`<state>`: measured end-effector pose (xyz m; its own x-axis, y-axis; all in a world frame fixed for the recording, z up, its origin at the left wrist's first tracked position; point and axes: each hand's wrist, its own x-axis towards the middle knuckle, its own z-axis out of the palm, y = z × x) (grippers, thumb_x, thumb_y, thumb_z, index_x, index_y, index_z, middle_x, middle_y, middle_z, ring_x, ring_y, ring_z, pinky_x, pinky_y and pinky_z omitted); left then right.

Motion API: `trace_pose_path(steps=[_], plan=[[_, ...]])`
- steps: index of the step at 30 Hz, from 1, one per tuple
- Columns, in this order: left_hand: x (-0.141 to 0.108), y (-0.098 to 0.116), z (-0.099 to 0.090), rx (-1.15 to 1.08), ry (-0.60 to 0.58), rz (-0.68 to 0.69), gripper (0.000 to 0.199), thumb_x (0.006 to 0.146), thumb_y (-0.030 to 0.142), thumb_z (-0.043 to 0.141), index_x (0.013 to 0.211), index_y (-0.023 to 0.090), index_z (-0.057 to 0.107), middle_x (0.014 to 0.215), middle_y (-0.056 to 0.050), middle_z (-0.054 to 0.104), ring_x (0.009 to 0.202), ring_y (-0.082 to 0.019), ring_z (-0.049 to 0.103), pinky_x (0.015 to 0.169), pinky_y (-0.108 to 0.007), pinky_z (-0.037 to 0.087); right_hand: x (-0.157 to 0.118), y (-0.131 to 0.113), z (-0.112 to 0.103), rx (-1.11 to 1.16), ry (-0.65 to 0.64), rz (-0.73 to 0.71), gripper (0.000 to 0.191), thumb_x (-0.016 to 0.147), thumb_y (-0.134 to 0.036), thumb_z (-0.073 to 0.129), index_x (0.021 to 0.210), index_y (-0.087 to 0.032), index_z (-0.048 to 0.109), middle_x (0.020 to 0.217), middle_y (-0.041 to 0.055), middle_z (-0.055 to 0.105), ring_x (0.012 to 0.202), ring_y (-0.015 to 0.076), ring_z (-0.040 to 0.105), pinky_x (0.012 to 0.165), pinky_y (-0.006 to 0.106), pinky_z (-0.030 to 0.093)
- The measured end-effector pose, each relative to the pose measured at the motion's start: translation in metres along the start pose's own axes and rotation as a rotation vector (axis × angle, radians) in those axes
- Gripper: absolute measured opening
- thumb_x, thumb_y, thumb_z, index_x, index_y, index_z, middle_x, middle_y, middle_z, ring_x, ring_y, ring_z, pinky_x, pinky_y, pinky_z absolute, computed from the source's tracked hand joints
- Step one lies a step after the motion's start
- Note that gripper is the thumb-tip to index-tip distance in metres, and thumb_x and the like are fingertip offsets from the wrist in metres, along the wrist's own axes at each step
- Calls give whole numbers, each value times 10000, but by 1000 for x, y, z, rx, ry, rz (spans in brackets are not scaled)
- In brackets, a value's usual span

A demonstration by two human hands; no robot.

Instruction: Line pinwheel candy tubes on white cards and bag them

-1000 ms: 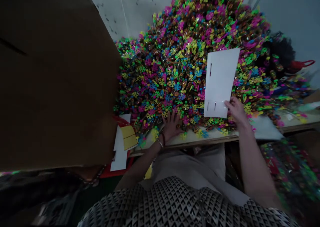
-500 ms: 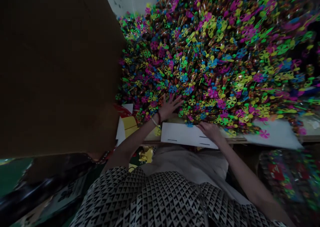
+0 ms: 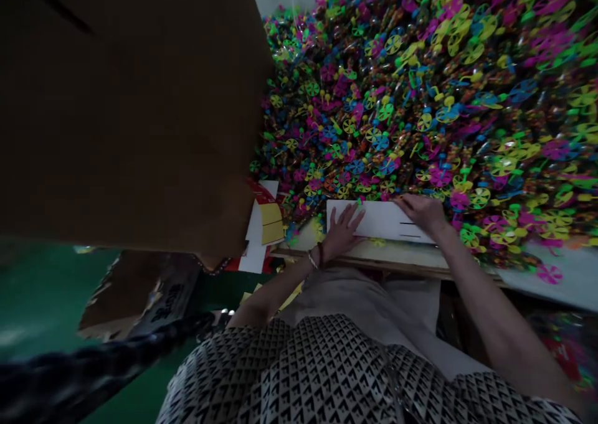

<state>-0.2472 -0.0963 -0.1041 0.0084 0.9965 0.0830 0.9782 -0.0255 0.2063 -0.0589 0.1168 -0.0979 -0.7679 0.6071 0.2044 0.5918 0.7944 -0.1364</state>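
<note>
From here I see the left hand (image 3: 343, 230) open, fingers spread, at the left end of the white card (image 3: 376, 218). The right hand (image 3: 419, 213) lies flat on the card, beside short dark lines. The card rests on the near bench edge (image 3: 392, 259), against heaped plastic pinwheels (image 3: 397, 100); red-and-yellow papers (image 3: 270, 223) lie left.

We see a dim, bluish scene with soft light and no clear source. The brown cardboard (image 3: 121, 113) at upper left sinks into near-black shadow and looks out of focus. The pinwheels (image 3: 420, 100) look fairly sharp, with small glints of glare on their wrappers. Towards the lower left, the green floor (image 3: 42, 312) looks murky, and wide-angle distortion bends the frame's edges.
</note>
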Motion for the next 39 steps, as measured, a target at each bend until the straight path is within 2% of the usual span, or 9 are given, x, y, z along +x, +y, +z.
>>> trace_pose_path(steps=[4, 8, 13, 19, 21, 24, 27, 33, 39], plan=[[-21, 8, -19, -18, -13, 69, 733, 903, 615, 355, 1511, 234, 205, 1589, -121, 153, 1472, -301, 76, 1152, -586, -23, -22, -29, -14, 132, -145, 108, 506, 922, -604, 385, 904, -211, 702, 769, 64, 708, 700, 191, 618, 574, 256, 286], [-58, 16, -7, -56, -122, 164, 806, 856, 701, 353, 1513, 264, 188, 1587, -122, 160, 1462, -338, 98, 1130, -628, -4, -54, -58, 7, 309, -370, 99, 393, 934, -536, 421, 897, -251, 690, 815, 23, 725, 744, 179, 648, 596, 239, 341], [-66, 2, 26, -36, -198, 230, 795, 850, 675, 418, 1508, 299, 178, 1583, -95, 184, 1459, -345, 116, 1124, -648, 10, -68, -73, 45, 121, -230, 139, 436, 979, -469, 339, 958, -199, 681, 894, 89, 716, 825, 209, 645, 650, 262, 382], [-33, -4, 35, -5, -142, 199, 608, 932, 512, 389, 1491, 324, 241, 1560, -61, 260, 1449, -321, 184, 1145, -623, 54, -59, -65, 39, 49, -88, 40, 402, 988, -370, 324, 1026, -183, 677, 1030, 117, 666, 1048, 239, 557, 835, 311, 423], [-28, 1, 40, -10, -125, 195, 584, 941, 487, 379, 1488, 325, 252, 1556, -61, 267, 1446, -325, 193, 1141, -629, 62, -58, -62, 33, 33, -54, 12, 399, 978, -416, 353, 1171, -206, 632, 1170, 113, 625, 1161, 250, 497, 942, 347, 401], [-24, 11, 49, -24, -104, 187, 613, 921, 534, 396, 1483, 321, 276, 1555, -71, 267, 1436, -354, 208, 1126, -652, 69, -54, -54, 28, -22, -2, -76, 501, 950, -489, 409, 1409, -292, 430, 1458, 75, 427, 1353, 281, 322, 1103, 473, 257], [-17, 23, 52, -23, -94, 148, 614, 914, 545, 401, 1478, 325, 293, 1557, -73, 262, 1425, -370, 224, 1110, -671, 89, -36, -39, 27, -55, -50, -174, 548, 942, -466, 452, 1462, -365, 314, 1560, 12, 271, 1438, 293, 169, 1130, 566, 154], [-7, 34, 44, -19, -126, 75, 555, 940, 488, 383, 1468, 327, 319, 1555, -78, 277, 1414, -362, 254, 1083, -664, 185, 2, -9, 23, 19, -127, -272, 518, 941, -330, 485, 1445, -325, 367, 1579, 8, 213, 1461, 293, 116, 1103, 560, 258], [-19, 27, 36, 24, -105, 128, 555, 939, 469, 402, 1468, 322, 320, 1548, -78, 294, 1413, -351, 258, 1105, -624, 174, -17, -13, -3, 104, -209, -290, 541, 888, -206, 549, 1415, -268, 442, 1542, 18, 308, 1451, 300, 171, 1157, 523, 199]])
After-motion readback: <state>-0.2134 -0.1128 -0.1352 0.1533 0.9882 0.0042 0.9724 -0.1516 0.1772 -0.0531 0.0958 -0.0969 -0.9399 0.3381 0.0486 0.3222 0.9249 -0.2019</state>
